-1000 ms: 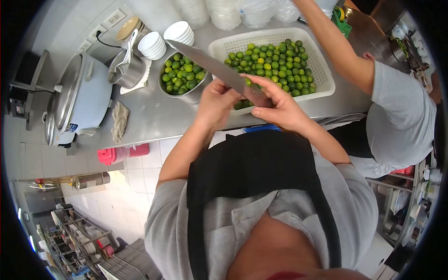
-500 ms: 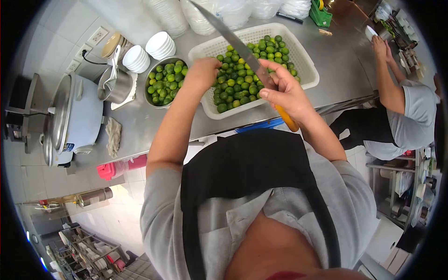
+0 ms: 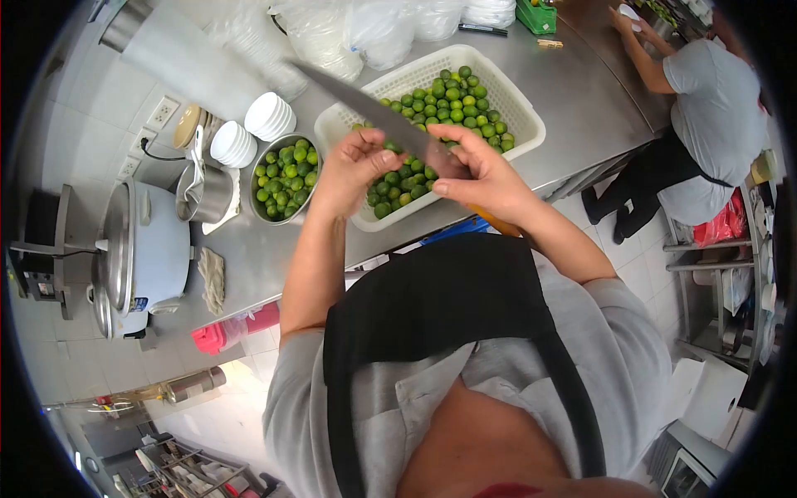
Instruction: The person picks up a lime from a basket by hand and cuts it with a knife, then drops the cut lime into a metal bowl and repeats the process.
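My right hand (image 3: 481, 174) is closed around a large knife (image 3: 365, 106) with a yellow-orange handle. Its long blade points up and to the left, above the basket. Opposite it, my left hand (image 3: 353, 170) has curled fingers, with a green lime (image 3: 391, 148) at the fingertips, partly hidden. Below both hands, a white perforated plastic basket (image 3: 531, 137) holds many green limes (image 3: 448, 100), a few yellowish. Left of my left forearm stands a metal bowl (image 3: 264, 214) full of limes.
Stacked white bowls (image 3: 270, 116), a metal pot (image 3: 212, 195) and a large rice cooker (image 3: 162, 241) stand at left on the steel counter (image 3: 573, 91). A cloth (image 3: 211, 280) lies near its edge. Bagged containers (image 3: 382, 33) line the back. A co-worker (image 3: 710, 108) stands at right.
My left hand has lifted from the limes and come toward the knife, its fingers now curled. The knife has lowered slightly. My view has shifted, and the co-worker appears farther up.
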